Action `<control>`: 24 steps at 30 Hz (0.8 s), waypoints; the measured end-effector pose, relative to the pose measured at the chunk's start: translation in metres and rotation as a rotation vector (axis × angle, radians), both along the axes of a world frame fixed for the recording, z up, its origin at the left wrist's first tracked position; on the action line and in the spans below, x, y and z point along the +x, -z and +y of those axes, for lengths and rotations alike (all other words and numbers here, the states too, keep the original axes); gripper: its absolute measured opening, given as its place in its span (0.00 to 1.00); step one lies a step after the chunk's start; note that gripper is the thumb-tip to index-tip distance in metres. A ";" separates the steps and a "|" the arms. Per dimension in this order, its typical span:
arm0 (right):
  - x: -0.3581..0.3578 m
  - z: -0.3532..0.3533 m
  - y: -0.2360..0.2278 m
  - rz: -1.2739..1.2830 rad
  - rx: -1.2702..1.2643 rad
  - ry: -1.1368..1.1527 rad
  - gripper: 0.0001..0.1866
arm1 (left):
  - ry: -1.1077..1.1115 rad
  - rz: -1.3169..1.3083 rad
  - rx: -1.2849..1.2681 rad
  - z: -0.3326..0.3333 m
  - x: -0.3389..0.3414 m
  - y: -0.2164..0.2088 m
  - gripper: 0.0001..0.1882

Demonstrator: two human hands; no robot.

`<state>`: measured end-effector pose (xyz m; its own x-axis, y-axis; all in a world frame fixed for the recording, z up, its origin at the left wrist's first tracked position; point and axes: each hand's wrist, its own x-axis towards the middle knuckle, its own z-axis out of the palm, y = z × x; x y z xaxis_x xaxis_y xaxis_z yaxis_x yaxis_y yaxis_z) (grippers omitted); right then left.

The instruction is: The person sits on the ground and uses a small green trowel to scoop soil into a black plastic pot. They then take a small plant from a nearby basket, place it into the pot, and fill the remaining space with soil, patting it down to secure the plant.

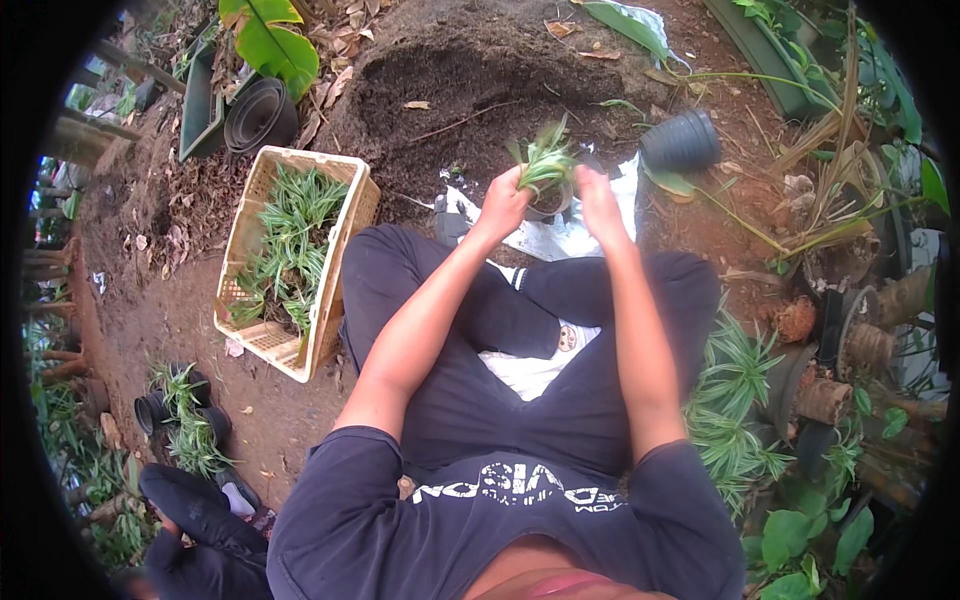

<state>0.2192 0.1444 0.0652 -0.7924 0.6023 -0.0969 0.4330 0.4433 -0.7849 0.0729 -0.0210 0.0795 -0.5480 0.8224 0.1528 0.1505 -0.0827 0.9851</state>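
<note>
My left hand (507, 203) is closed around a small bunch of green-and-white striped leaves, a spider plant (547, 163), held upright over the area in front of my crossed legs. Close by on its right is my right hand (598, 207), smeared by motion, so its fingers cannot be made out. Between and below the hands something greyish and rounded shows in part; its kind is unclear. A white sheet (622, 215) lies on the ground under them. To my left stands a cream plastic crate (331, 290) with several more spider plants (290, 235) in it.
A mound of dark soil (440, 75) rises ahead. A black pot (682, 141) lies tipped at the right, and more black pots (262, 115) sit beyond the crate. Potted spider plants (735, 400) crowd my right side. Another person (205, 530) sits at the lower left.
</note>
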 end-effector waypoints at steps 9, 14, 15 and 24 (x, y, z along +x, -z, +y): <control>-0.005 -0.067 -0.108 0.623 0.293 0.204 0.37 | -0.008 -0.078 0.131 -0.014 -0.004 -0.009 0.16; -0.009 -0.120 -0.162 0.537 0.720 -0.596 0.35 | -0.126 0.107 0.313 -0.012 0.004 -0.001 0.12; -0.011 -0.114 -0.159 0.419 0.710 -0.552 0.33 | -0.233 0.255 0.360 -0.009 0.005 0.008 0.10; 0.001 -0.077 -0.148 0.546 0.746 -0.425 0.38 | 0.032 0.050 0.196 -0.019 -0.004 0.003 0.09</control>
